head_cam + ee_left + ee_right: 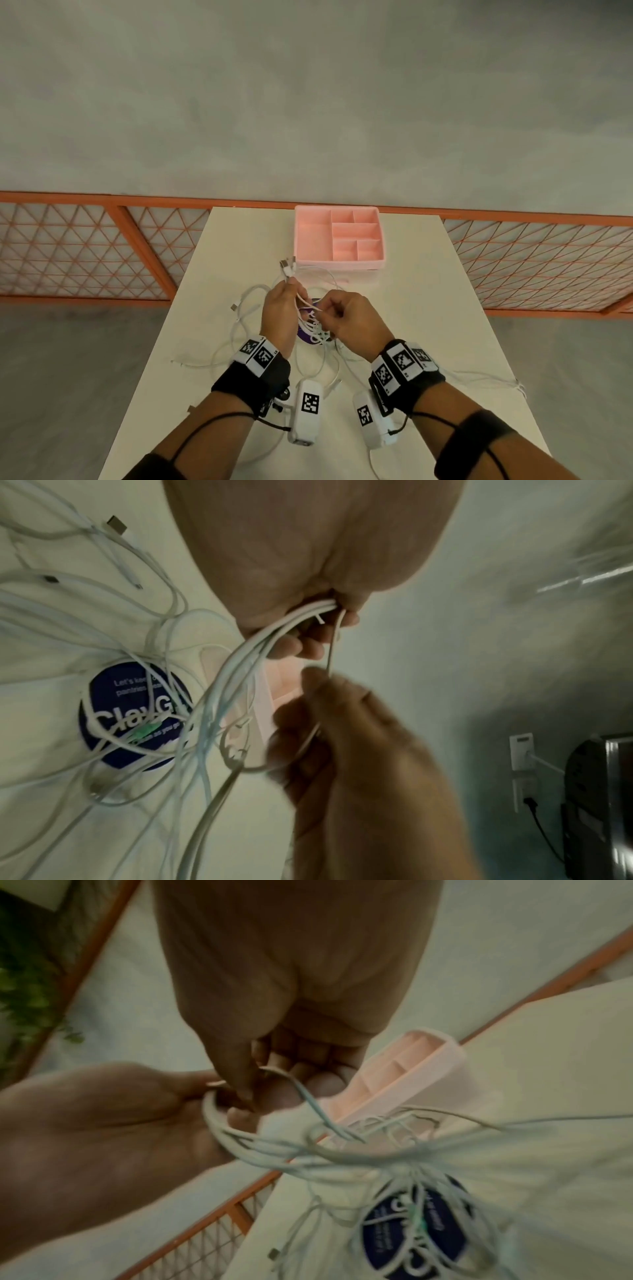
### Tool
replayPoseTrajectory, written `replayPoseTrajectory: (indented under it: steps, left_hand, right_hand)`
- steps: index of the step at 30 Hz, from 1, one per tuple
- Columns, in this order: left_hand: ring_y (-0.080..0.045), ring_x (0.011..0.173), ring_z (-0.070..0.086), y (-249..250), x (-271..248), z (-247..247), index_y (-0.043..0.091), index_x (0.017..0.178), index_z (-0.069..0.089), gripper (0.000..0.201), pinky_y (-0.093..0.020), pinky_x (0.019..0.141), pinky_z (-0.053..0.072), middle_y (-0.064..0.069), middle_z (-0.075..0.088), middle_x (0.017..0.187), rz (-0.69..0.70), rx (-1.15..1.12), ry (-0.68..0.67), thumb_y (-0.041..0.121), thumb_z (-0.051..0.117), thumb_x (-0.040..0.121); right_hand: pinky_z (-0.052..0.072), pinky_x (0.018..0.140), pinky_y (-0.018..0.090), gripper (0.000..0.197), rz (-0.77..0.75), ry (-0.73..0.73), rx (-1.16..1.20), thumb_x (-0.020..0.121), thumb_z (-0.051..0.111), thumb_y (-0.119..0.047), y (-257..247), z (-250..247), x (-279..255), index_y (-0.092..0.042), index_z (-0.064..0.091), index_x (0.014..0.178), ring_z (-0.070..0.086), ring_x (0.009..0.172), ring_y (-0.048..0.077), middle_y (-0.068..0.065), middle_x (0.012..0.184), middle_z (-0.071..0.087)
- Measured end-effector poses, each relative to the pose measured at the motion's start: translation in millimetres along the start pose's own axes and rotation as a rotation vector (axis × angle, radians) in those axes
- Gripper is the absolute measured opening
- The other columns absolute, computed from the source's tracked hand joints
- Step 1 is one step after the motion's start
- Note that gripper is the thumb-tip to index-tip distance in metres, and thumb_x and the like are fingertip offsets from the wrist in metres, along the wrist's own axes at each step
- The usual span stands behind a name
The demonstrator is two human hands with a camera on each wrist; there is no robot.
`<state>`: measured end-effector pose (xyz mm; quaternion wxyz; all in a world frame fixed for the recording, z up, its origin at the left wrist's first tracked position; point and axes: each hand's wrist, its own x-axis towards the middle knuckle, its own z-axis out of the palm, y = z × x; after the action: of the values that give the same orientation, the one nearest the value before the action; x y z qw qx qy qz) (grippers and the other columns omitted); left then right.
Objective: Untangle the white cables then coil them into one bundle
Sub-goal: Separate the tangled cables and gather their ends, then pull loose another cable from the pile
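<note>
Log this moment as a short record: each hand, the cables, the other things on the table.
left hand: grips several white cables together, plug ends sticking up past the fingers
right hand: pinches one thin cable strand beside the left hand
cable state: tangled, loose loops spread on the white table
under tangle: dark blue round sticker
far end of table: pink divided tray, compartments empty

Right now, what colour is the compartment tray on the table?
Pink; the tray shows best in the head view.
</note>
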<state>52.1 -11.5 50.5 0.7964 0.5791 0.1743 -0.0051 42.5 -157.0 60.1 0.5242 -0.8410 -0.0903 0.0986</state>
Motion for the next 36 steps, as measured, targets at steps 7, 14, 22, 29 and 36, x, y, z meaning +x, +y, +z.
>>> replayPoseTrajectory:
  steps: [7,14,22,29,36]
  left_hand:
    - [-0.009,0.039,0.030,37.5,1.4,-0.6,0.016,0.074,0.045,0.038,-0.021,0.041,0.035,0.003,0.036,0.055,-0.019,-0.290,-0.048,0.028,0.037,0.108]
    - [-0.005,0.039,0.021,67.0,5.4,-4.6,0.018,0.074,0.045,0.036,-0.015,0.037,0.017,0.007,0.032,0.052,-0.001,-0.267,-0.102,0.027,0.037,0.108]
    - [-0.008,0.044,0.024,48.6,-2.5,10.5,0.012,0.082,0.060,0.014,-0.018,0.038,0.023,-0.007,0.046,0.067,0.123,0.086,-0.277,0.015,0.064,0.096]
    - [-0.008,0.043,0.022,38.4,-2.6,25.7,0.017,0.092,0.069,0.007,-0.024,0.043,0.016,-0.012,0.049,0.081,0.088,-0.005,-0.433,0.021,0.064,0.096]
    - [-0.008,0.042,0.030,20.4,4.3,14.6,0.009,0.090,0.068,0.008,-0.020,0.039,0.029,-0.007,0.067,0.078,0.015,0.133,-0.312,0.017,0.070,0.092]
  right_hand:
    - [0.051,0.070,0.034,0.022,0.161,0.068,-0.372,0.090,0.061,-0.013,57.0,-24.6,-0.4,-0.018,0.053,0.071,0.059,0.073,0.022,0.004,0.082,0.061]
    - [0.038,0.088,0.027,0.012,0.306,0.203,-0.375,0.090,0.069,-0.032,86.5,-47.8,-2.7,-0.022,0.075,0.090,0.048,0.103,0.020,0.003,0.104,0.052]
    - [0.043,0.077,0.012,0.012,-0.121,0.135,-0.095,0.092,0.067,-0.014,-12.3,-78.0,19.2,-0.018,0.078,0.097,0.062,0.081,-0.004,-0.014,0.087,0.069]
    - [0.051,0.069,0.024,0.016,-0.220,0.101,0.314,0.089,0.064,0.005,-50.6,-73.9,13.9,-0.005,0.075,0.094,0.062,0.070,0.015,0.012,0.081,0.074]
    - [0.054,0.065,0.026,0.015,-0.229,0.374,0.640,0.089,0.060,0.009,-57.1,-90.9,13.4,0.000,0.072,0.093,0.061,0.061,0.020,0.015,0.076,0.072]
